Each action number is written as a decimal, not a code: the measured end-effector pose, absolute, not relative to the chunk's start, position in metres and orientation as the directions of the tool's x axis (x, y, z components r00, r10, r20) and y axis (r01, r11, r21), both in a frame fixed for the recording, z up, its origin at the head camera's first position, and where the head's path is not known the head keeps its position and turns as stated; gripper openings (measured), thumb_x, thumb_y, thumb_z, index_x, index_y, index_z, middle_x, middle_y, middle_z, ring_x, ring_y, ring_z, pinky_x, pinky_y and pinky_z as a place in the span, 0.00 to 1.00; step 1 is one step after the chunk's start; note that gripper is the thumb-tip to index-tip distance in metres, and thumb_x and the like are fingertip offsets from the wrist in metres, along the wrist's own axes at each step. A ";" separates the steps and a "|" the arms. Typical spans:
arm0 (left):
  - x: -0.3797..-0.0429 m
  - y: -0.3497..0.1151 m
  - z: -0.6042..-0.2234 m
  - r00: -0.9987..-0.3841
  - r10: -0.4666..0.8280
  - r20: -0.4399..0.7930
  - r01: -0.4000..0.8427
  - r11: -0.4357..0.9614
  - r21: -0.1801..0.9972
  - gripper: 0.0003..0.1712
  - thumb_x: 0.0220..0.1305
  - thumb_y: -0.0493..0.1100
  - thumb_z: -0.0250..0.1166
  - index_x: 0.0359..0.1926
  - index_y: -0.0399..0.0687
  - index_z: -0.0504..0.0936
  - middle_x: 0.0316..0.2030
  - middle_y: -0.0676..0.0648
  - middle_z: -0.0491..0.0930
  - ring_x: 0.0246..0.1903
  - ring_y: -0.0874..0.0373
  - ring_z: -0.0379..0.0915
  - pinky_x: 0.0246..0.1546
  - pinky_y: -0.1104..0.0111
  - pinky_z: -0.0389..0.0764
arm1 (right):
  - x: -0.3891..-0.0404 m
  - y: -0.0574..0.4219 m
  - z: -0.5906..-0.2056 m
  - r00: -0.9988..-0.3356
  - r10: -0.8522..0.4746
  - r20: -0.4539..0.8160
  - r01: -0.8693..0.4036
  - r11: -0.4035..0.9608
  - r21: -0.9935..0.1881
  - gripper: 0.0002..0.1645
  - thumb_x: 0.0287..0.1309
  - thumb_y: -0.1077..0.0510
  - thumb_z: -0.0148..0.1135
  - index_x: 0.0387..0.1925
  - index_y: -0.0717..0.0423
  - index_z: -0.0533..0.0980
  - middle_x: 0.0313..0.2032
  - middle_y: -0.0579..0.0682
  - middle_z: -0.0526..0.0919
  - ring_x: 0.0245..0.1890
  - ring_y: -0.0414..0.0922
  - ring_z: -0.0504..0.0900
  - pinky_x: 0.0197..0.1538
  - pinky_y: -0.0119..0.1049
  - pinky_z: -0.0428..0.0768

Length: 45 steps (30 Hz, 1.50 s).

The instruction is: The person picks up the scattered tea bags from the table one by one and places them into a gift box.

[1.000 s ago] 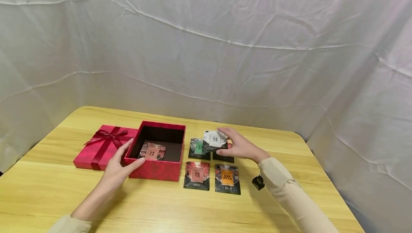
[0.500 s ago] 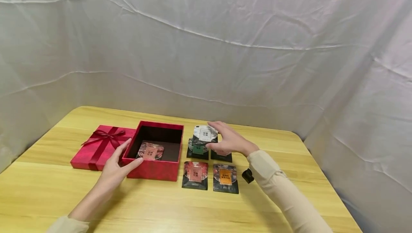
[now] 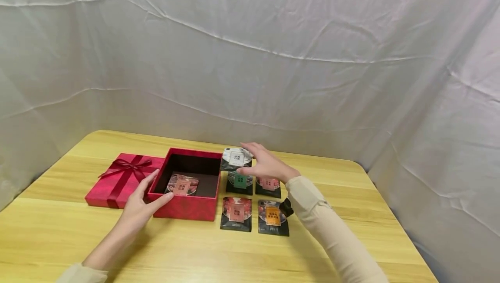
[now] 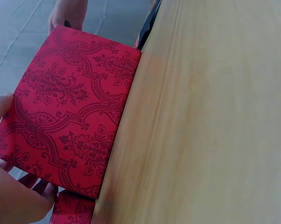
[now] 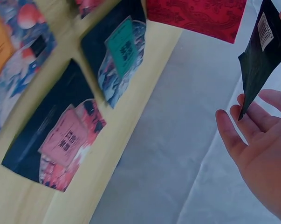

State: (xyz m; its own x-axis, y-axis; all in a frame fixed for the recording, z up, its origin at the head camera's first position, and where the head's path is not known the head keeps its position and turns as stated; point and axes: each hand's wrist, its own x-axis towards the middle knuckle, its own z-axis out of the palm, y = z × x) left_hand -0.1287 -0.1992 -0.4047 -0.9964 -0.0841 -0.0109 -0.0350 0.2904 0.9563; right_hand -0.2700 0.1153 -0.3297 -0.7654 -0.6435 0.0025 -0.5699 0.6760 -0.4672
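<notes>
My left hand [image 3: 139, 205] holds the near left corner of an open red gift box [image 3: 185, 207], thumb at the front rim and fingers along the left wall. Inside the box lies a pink-labelled sachet [image 3: 182, 185]. Above the table, just right of the box, my right hand [image 3: 267, 163] pinches a black-and-white sachet [image 3: 236, 159] between thumb and fingers; its dark back with a barcode shows in the right wrist view. Beneath this hand lie a green-labelled sachet [image 3: 239, 182] and a pink-labelled sachet [image 3: 268, 186].
Nearer the front lie another pink-labelled sachet [image 3: 236, 213] and an orange-labelled sachet [image 3: 273, 218]. The box lid [image 3: 117, 183] with its dark red bow lies left of the box. A pale cloth [image 3: 250, 57] hangs behind the wooden table [image 3: 187, 252].
My right hand has carried the black-and-white sachet left and away from me, from over the back sachets to beside the box. The left hand has stayed at the box.
</notes>
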 end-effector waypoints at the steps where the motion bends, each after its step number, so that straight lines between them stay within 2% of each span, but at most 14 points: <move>1: -0.129 -0.199 -0.405 -0.996 -0.084 -0.013 -0.037 0.291 0.956 0.51 0.63 0.50 0.67 0.77 0.52 0.45 0.71 0.34 0.51 0.69 0.36 0.42 0.61 0.34 0.50 | -0.270 0.114 -0.329 -0.764 -0.645 0.002 -0.570 0.674 -0.470 0.53 0.55 0.39 0.63 0.75 0.53 0.52 0.70 0.58 0.57 0.68 0.54 0.57 0.65 0.57 0.62; 19: -0.130 -0.200 -0.404 -0.996 -0.089 -0.024 -0.049 0.289 0.956 0.51 0.63 0.51 0.66 0.77 0.54 0.44 0.71 0.33 0.50 0.69 0.35 0.41 0.61 0.34 0.49 | -0.278 0.073 -0.322 -0.776 -0.631 0.015 -0.529 0.637 -0.561 0.50 0.55 0.43 0.67 0.74 0.49 0.55 0.70 0.53 0.59 0.67 0.50 0.61 0.63 0.50 0.66; 28: -0.128 -0.200 -0.404 -0.996 -0.080 -0.029 -0.053 0.313 0.948 0.52 0.63 0.52 0.66 0.77 0.53 0.43 0.72 0.33 0.48 0.69 0.34 0.40 0.60 0.32 0.51 | -0.276 0.052 -0.322 -0.773 -0.634 0.022 -0.534 0.632 -0.561 0.50 0.54 0.42 0.66 0.74 0.49 0.56 0.70 0.52 0.60 0.67 0.49 0.61 0.65 0.48 0.65; 45: -0.128 -0.199 -0.404 -0.997 -0.078 -0.010 -0.031 0.273 0.961 0.51 0.64 0.50 0.66 0.77 0.53 0.44 0.69 0.33 0.54 0.66 0.37 0.46 0.61 0.36 0.53 | -0.270 0.015 -0.306 -0.738 -0.674 0.029 -0.579 0.611 -0.540 0.49 0.53 0.43 0.67 0.72 0.52 0.59 0.69 0.52 0.63 0.68 0.45 0.60 0.66 0.37 0.62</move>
State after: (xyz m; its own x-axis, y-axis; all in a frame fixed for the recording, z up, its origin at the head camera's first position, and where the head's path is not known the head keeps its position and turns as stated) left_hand -0.1283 -0.1988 -0.4041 -0.9969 -0.0784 -0.0100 -0.0312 0.2731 0.9615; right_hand -0.2696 0.0145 -0.3063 -0.7382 -0.6739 0.0287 -0.5789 0.6111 -0.5398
